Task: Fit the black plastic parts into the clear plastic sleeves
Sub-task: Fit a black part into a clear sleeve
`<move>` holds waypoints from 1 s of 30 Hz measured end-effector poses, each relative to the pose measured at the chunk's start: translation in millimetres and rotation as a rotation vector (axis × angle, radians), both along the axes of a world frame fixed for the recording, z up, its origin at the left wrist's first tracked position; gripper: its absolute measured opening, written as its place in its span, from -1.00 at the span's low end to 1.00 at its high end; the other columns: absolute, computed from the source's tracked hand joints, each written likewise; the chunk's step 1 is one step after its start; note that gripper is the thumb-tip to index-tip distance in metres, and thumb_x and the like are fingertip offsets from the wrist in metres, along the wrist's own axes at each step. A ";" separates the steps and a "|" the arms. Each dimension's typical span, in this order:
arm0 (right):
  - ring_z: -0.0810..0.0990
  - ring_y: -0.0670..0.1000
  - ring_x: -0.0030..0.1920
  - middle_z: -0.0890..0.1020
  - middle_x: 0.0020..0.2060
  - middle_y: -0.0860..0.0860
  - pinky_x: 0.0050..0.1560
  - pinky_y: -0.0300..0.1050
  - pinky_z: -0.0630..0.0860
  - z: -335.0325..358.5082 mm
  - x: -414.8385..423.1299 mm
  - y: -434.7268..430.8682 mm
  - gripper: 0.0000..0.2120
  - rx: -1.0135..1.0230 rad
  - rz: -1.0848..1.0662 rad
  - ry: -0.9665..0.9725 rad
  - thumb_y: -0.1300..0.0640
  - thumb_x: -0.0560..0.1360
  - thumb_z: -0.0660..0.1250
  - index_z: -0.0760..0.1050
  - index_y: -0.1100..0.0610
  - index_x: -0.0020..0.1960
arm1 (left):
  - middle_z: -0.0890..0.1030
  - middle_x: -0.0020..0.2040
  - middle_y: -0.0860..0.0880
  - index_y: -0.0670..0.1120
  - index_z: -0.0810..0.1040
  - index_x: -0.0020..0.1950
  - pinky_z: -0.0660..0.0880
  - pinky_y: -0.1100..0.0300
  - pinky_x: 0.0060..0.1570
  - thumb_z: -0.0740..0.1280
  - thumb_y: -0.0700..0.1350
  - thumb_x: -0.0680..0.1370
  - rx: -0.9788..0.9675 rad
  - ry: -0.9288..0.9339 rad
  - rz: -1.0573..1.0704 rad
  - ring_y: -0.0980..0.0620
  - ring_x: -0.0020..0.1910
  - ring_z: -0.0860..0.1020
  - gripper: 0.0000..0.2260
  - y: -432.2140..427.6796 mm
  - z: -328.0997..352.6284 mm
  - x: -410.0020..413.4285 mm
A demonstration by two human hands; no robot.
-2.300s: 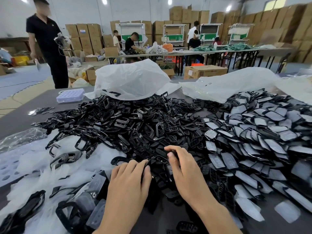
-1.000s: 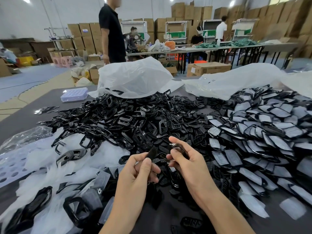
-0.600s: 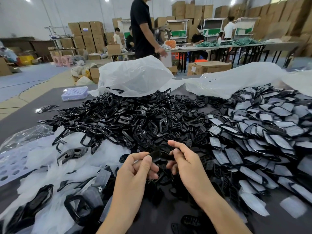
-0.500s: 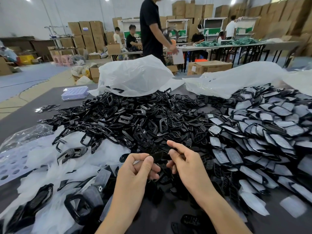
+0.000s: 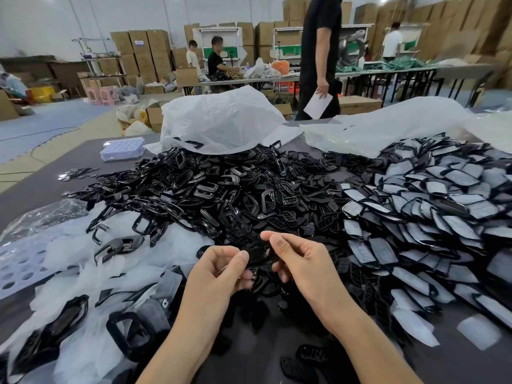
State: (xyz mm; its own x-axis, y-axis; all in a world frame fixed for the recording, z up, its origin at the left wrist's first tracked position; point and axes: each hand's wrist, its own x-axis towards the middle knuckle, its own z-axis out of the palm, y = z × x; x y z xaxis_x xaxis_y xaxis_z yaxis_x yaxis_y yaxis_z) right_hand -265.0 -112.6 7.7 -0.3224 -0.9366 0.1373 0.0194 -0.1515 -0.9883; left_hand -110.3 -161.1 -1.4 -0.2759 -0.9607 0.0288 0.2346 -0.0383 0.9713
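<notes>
A big heap of loose black plastic parts (image 5: 221,192) covers the middle of the dark table (image 5: 36,187). To the right lies a spread of black parts in clear sleeves (image 5: 432,214). Just above the table's near side, my left hand (image 5: 221,270) and my right hand (image 5: 302,261) meet around one small black part (image 5: 257,253). Both hands pinch it between thumb and fingers. White and clear sleeves with a few black frames in them (image 5: 91,286) lie at the near left.
Two white plastic bags (image 5: 221,120) lie at the table's far side. A pale perforated tray (image 5: 122,148) stands at the far left. A person in black (image 5: 318,56) walks past behind the table, holding a paper. Cardboard boxes and other workers fill the background.
My hands lifted from the heap with a black part and now hold it together between them. The person in black walked from the left to the right behind the table.
</notes>
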 end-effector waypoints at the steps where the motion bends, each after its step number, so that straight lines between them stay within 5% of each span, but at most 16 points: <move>1: 0.53 -0.11 -0.37 0.65 -0.31 -0.06 -0.29 -0.31 0.49 1.0 0.5 0.5 -0.83 -0.005 0.007 -0.004 -0.05 0.60 0.35 0.72 -0.16 0.06 | 0.62 -0.28 0.02 0.08 0.67 -0.19 0.57 0.25 -0.24 0.49 0.01 0.39 0.006 0.020 -0.012 0.04 -0.27 0.63 -0.95 -0.6 0.0 0.4; 8: 0.57 -0.10 -0.32 0.67 -0.22 -0.06 -0.27 -0.32 0.50 4.6 3.2 1.0 -0.76 -0.058 0.032 -0.032 -0.14 0.51 0.35 0.73 -0.10 0.05 | 0.62 -0.28 0.03 0.12 0.66 -0.16 0.57 0.27 -0.24 0.45 -0.06 0.44 -0.003 0.070 -0.075 0.07 -0.28 0.61 -0.94 0.7 2.0 0.9; 12: 0.56 -0.09 -0.31 0.68 -0.22 -0.05 -0.30 -0.30 0.49 4.7 3.0 1.0 -0.73 -0.048 0.043 -0.087 -0.15 0.48 0.38 0.74 -0.05 0.02 | 0.59 -0.08 0.14 0.17 0.53 -0.06 0.48 0.39 -0.17 0.40 -0.09 0.56 -0.604 -0.520 0.173 0.12 -0.19 0.59 -0.86 5.3 -1.6 3.7; 16: 0.57 -0.12 -0.30 0.71 -0.20 -0.01 -0.30 -0.30 0.50 2.4 3.0 -0.2 -0.82 -0.027 0.026 -0.096 -0.05 0.54 0.40 0.74 -0.03 0.02 | 0.48 0.00 0.13 0.01 0.47 0.11 0.44 0.20 -0.07 0.33 -0.10 0.55 -1.069 -0.857 0.243 0.10 -0.04 0.49 -0.85 10.1 -1.1 4.7; 20: 0.61 -0.14 -0.33 0.74 -0.20 -0.02 -0.29 -0.32 0.53 -5.8 2.7 -4.0 -0.85 0.024 -0.074 -0.010 0.15 0.59 0.41 0.72 -0.05 0.01 | 0.43 -0.01 0.16 0.10 0.39 0.39 0.44 0.26 -0.16 0.21 -0.09 0.61 -0.876 -0.773 0.211 0.14 -0.18 0.46 -0.65 11.7 1.6 7.2; 24: 0.65 -0.12 -0.30 0.74 -0.22 -0.03 -0.21 -0.30 0.57 -7.5 3.3 -5.8 -0.85 0.040 -0.088 -0.019 0.15 0.58 0.43 0.73 -0.07 -0.01 | 0.57 -0.18 0.12 0.20 0.55 0.11 0.41 0.41 -0.31 0.30 -0.10 0.63 -0.475 -0.416 0.224 0.20 -0.34 0.48 -0.82 7.5 6.5 3.2; 30: 0.64 -0.11 -0.26 0.71 -0.21 -0.04 -0.17 -0.27 0.59 -3.1 7.1 -4.2 -0.83 0.018 0.027 -0.111 0.14 0.59 0.40 0.74 -0.06 0.04 | 0.63 -0.03 0.14 0.18 0.65 -0.10 0.43 0.51 -0.12 0.41 -0.12 0.56 -0.380 -0.284 0.239 0.30 -0.11 0.59 -0.83 8.0 6.9 0.0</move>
State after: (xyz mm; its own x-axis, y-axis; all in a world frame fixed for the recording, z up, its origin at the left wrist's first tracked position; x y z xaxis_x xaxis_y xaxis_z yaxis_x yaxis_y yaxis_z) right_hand -257.9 -116.7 4.6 -0.3090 -0.9472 0.0852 0.1327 -0.1317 -0.9824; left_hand -110.3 -153.1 5.5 -0.0985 -0.9341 0.3431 -0.0808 0.3512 0.9328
